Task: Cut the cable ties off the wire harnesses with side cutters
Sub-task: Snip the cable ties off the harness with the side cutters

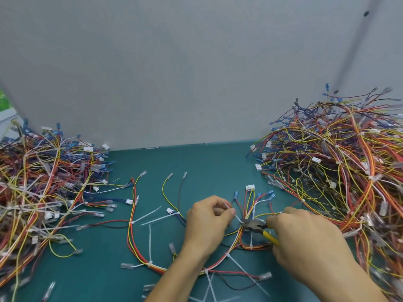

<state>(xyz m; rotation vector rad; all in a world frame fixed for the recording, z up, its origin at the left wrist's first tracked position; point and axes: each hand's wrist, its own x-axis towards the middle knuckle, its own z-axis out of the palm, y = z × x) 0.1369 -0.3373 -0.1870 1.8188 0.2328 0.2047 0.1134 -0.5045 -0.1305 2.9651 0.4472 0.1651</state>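
One wire harness (139,249) of red, yellow, orange and white wires lies spread on the green mat in front of me, bound by several white cable ties (150,243). My left hand (209,223) pinches the tail of a white cable tie (226,204) just left of where the wires fan out. My right hand (305,243) grips yellow-handled side cutters (254,226). Their dark jaws sit on the bundle at that tie, right beside my left fingertips.
A big heap of tied harnesses (340,171) fills the right side, and another heap (41,182) fills the left. A grey wall (174,73) closes the back of the green mat (207,162). Loose tie tails lie near the front edge (209,286).
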